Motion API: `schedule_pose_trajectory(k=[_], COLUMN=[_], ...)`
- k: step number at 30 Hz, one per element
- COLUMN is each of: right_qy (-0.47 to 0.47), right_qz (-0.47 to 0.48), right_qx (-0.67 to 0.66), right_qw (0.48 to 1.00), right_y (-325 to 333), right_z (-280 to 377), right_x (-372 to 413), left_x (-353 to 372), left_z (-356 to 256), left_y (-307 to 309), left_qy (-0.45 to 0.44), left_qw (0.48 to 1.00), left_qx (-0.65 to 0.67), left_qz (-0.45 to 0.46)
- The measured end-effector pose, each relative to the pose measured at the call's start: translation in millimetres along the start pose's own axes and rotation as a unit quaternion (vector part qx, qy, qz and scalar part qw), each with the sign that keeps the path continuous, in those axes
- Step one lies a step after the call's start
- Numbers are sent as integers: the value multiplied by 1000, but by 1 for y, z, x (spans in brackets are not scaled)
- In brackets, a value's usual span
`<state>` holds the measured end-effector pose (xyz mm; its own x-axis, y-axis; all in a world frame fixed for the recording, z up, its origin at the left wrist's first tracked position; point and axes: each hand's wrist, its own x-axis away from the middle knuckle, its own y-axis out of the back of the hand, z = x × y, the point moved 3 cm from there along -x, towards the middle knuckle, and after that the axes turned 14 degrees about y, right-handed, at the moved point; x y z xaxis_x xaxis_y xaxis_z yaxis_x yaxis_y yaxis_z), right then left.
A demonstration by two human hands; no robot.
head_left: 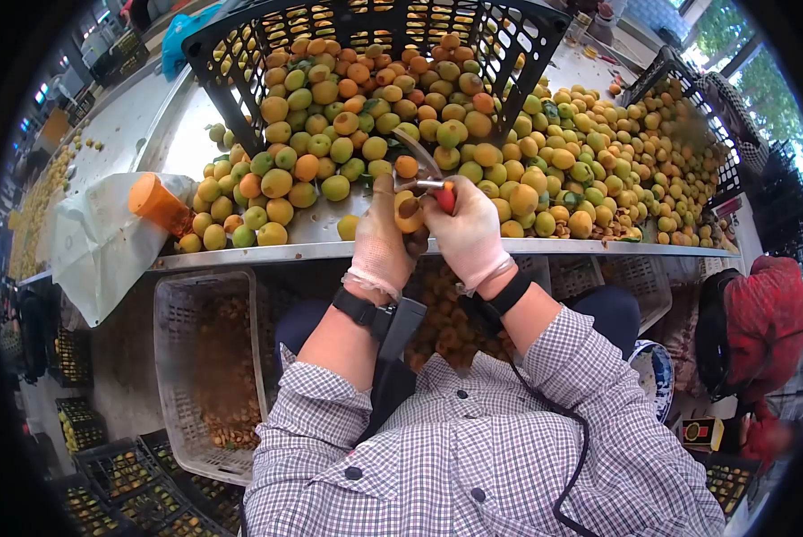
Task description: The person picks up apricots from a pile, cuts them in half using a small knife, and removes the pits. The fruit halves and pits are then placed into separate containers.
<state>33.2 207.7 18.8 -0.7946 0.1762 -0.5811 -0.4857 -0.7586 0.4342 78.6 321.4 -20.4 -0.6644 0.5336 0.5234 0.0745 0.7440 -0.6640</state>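
Observation:
My left hand (382,234), in a thin pale glove, is closed around a yellow-orange apricot (408,209) at the table's front edge. Right beside it, my right hand (466,225), gloved too, grips a curved knife (445,197) by its red handle. The hooked blade rises up and to the left, above the held apricot. Part of that fruit is hidden by my fingers. Loose apricots (334,188), green to orange, lie on the metal table (312,225) just beyond my hands.
A black crate (231,98) tipped toward me spills apricots. An orange cup (161,204) lies on a white plastic bag (106,233) at left. Below the edge stand a pale crate (164,358) of pits and more fruit. A person in red (764,322) is at right.

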Motion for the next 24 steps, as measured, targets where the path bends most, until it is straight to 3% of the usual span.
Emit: schedule_pose_trajectory(k=[1,6,7,8,9,12,16,18,21,22,23,24], right_qy=[-109,-113,-47,21,22,42,-52,-123,-171,-163,-164,-163], right_qz=[-4,-8,28,63,63,58,-30,-84,-93,-82,-85,-83], right_qx=[-68,-202,-93,17,17,47,-15,-111,-137,-155,-153,-146], right_qw=[992,973,994,998,998,996,998,983,971,971,971,972], right_y=[0,-5,-6,-6,-5,-2,-7,-5,7,6,7,8], right_z=[-3,-9,-9,-8,-7,-4,-24,-33,-33,-44,-53,-59], right_x=[0,2,-1,-2,-4,-4,-2,-3,-8,-8,-8,-8], left_x=[2,-5,-12,-19,-15,-5,-1,7,15,16,13,-25], left_z=[-1,-2,1,1,-5,-3,-4,-6,-6,-4,-2,17], left_y=[-1,-3,3,8,4,-2,-1,0,-1,0,3,25], left_qy=[0,-18,-18,-92,-167,-131,-52,-2,-11,-20,-31,-207], left_qw=[1000,1000,1000,993,977,988,997,996,993,976,948,889], left_qx=[-1,-8,-8,-72,-135,-85,-51,-88,-114,-217,-318,-389], left_qz=[0,-14,-14,-2,9,-7,-19,-14,29,18,2,122])
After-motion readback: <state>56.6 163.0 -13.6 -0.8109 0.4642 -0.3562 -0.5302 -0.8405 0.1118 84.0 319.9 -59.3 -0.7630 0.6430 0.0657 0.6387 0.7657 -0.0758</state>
